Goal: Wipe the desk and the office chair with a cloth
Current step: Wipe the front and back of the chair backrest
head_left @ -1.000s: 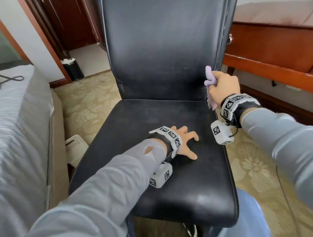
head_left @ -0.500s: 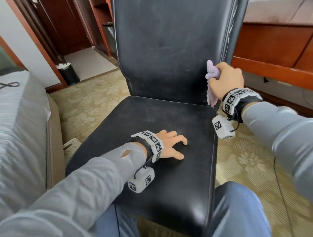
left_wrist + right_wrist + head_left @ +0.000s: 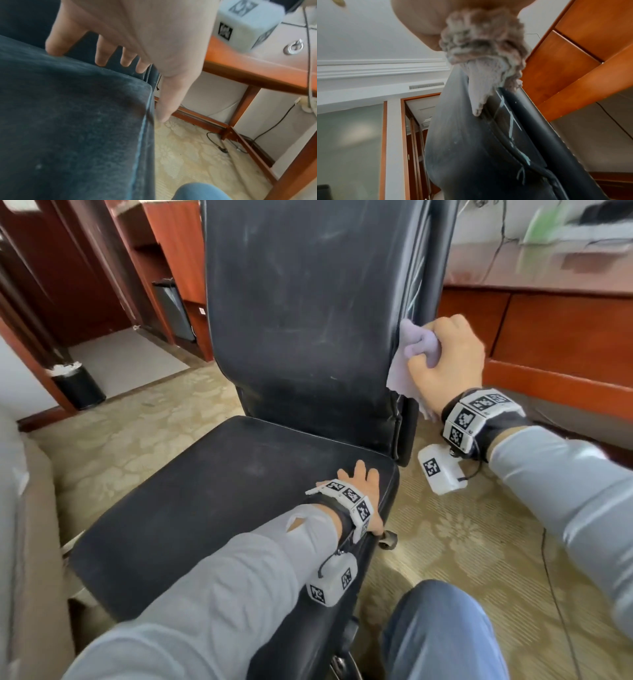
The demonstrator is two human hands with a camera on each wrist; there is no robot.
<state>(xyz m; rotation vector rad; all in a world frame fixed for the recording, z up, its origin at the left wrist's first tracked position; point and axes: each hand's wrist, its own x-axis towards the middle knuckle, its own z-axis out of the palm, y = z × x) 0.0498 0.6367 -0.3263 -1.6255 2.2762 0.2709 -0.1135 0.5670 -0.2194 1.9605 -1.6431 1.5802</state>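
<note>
Both arms wear light grey long sleeves; the left sleeve [image 3: 212, 587], at lower centre of the head view, has a small torn hole near the cuff. Each wrist carries a black strap topped by a white band [image 3: 352, 501] printed with black square markers; the right wrist's band [image 3: 474, 414] sits at right of centre. A white boxy camera block with the same markers hangs under each wrist, the left one [image 3: 330, 582] on a short black cable. Blue trousers [image 3: 442, 635] show along the bottom edge.
</note>
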